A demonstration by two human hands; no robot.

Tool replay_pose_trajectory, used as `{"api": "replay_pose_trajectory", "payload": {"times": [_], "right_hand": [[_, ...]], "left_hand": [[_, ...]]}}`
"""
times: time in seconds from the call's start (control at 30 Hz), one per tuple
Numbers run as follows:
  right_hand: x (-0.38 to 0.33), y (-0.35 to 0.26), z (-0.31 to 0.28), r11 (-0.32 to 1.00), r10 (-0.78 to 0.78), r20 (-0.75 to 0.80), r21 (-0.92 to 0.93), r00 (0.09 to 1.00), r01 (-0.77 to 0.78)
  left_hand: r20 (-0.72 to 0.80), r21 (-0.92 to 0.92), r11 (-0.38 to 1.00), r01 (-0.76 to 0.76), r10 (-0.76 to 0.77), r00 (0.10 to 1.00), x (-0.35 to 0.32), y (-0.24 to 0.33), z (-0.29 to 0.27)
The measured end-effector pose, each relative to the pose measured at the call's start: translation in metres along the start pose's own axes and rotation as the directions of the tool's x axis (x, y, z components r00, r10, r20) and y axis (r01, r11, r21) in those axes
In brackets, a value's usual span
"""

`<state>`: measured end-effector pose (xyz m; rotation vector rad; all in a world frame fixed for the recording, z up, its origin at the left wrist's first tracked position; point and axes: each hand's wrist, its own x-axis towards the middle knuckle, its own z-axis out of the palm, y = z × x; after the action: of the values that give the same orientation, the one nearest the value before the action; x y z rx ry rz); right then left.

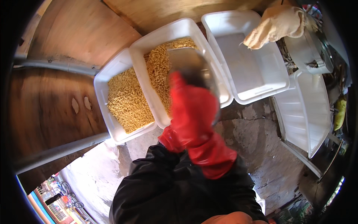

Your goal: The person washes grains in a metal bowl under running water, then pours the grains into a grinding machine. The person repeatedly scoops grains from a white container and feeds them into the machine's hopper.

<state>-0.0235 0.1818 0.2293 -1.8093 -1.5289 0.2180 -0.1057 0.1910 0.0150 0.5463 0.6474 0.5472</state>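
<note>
My right hand (195, 112), in a long red rubber glove, reaches over the middle white bin (141, 69). Its thumb lies along the rim of a round, silvery metal bowl (190, 63), and the hand is closed on it; motion smears both. Beneath and around the bowl lie yellow kernels or beans (156, 61), whose exact kind I cannot make out. My left hand (171, 141), gloved in red too, is low beside the right wrist near the bin's front edge. The right glove covers most of it, so its fingers are hidden.
A second white bin (100, 89) with yellow kernels adjoins on the left. Right of the middle bin sits another white bin (242, 96), its bottom showing. A beige cloth (278, 26) hangs over its far corner, near a metal drum (307, 52). A white tub (304, 112) leans lower right.
</note>
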Motion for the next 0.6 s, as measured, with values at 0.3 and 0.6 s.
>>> {"api": "replay_pose_trajectory", "payload": {"times": [0.3, 0.6], "right_hand": [[-0.11, -0.02, 0.018, 0.904, -0.426, 0.052, 0.066, 0.903, 0.422], [-0.248, 0.148, -0.224, 0.823, 0.566, -0.498, 0.294, 0.657, -0.486]], "left_hand": [[-0.113, 0.163, 0.982, -0.097, 0.116, 0.987, 0.001, -0.033, 0.011], [0.062, 0.448, 0.877, -0.173, 0.163, 0.985, 0.02, -0.157, 0.094]]}}
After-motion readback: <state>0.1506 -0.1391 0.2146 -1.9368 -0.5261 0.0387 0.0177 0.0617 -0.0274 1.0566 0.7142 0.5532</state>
